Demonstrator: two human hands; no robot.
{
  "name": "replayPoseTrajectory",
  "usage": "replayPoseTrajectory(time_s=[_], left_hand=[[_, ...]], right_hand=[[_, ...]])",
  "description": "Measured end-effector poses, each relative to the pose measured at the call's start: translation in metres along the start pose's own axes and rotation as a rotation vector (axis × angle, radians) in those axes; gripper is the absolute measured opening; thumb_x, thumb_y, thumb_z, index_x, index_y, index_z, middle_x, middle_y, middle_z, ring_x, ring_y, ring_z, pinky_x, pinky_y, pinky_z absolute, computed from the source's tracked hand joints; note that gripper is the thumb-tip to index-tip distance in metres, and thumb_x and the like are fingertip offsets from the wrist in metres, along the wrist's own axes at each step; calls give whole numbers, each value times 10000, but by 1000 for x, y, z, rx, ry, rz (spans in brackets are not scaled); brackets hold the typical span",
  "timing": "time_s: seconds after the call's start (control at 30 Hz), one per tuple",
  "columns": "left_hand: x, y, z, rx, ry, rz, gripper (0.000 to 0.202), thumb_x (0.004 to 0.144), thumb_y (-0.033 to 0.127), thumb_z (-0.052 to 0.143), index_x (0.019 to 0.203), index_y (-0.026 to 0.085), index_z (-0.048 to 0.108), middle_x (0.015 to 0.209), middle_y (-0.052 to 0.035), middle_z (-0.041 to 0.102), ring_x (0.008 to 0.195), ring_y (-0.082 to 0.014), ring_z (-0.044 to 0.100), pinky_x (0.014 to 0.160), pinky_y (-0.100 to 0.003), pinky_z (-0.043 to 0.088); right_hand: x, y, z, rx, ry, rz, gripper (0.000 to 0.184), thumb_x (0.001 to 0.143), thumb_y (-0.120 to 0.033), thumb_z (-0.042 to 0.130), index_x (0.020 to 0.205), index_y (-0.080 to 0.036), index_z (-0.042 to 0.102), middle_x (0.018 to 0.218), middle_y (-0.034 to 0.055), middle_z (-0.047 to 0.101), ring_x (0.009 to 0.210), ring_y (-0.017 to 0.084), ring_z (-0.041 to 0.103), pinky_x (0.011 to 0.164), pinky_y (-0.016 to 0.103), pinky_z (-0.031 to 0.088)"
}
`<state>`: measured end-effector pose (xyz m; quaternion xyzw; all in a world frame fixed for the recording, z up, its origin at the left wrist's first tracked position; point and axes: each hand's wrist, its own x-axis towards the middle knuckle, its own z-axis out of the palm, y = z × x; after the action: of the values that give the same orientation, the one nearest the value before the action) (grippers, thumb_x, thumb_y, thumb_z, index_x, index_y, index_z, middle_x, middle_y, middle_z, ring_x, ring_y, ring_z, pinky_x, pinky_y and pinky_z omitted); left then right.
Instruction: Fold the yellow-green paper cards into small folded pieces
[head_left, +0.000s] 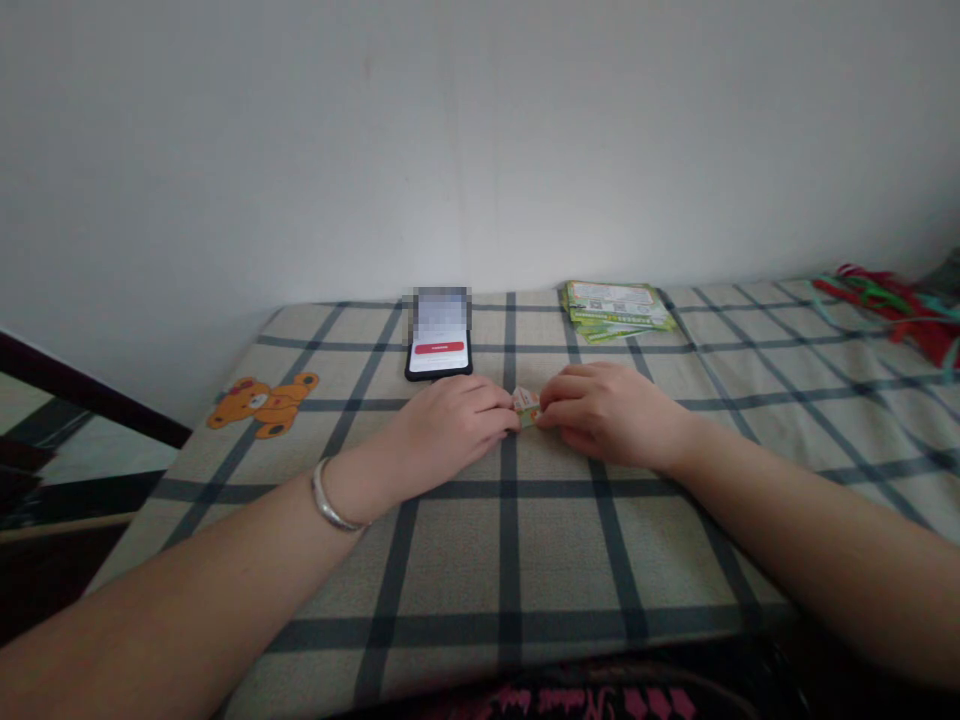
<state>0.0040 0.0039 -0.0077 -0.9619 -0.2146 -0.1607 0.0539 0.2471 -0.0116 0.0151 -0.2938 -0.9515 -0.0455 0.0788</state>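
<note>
A small folded paper slip (527, 408), white with green and orange print, sits at centre frame, held just above the checked cloth cover (457, 570) of the surface. The left hand (450, 425) and right hand (611, 415) face each other across it, both closed, their fingertips gripping the slip from opposite sides. A silver bangle (330, 497) encircles the left wrist. Directly beyond the left hand, a black smartphone (439, 335) lies flat, its screen lit and partly blurred, with a red button visible. Beyond the right hand, near the far edge, lies a stack of green printed cards (616, 310). An orange teddy bear print (262, 405) marks the cloth at left. Red and green ribbons (892, 310) lie at the upper right corner of the cover, against a white wall (480, 140). A dark railing (82, 390) crosses the left edge of the frame.
</note>
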Motion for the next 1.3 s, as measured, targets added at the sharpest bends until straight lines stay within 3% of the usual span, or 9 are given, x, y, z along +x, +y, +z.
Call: replayPoseTrajectory(time_s=[0.4,1.07,1.3], left_hand=[[0,-3,-5,-15,-2,65,143,868,122,583,970,173,669,1020,-34,690,950,-202,603,875,-370,497],[-5,-9,-10,-116,-3,35,108,856,144,616,895,194,704,1015,-18,715,939,-192,637,864,-363,518],[-6,-15,-18,-87,6,157,183,863,131,548,855,210,713,979,-4,719,898,-190,635,843,-360,511]], right_hand=[[-5,5,-4,-4,-6,43,196,837,-151,579,952,-223,720,1006,31,688,878,185,609,737,302,429],[-13,10,-13,36,-65,140,235,828,-154,567,959,-248,740,962,16,692,844,169,635,692,286,433],[-15,13,-20,46,-114,167,244,809,-141,597,954,-265,747,969,7,696,853,175,653,691,283,445]])
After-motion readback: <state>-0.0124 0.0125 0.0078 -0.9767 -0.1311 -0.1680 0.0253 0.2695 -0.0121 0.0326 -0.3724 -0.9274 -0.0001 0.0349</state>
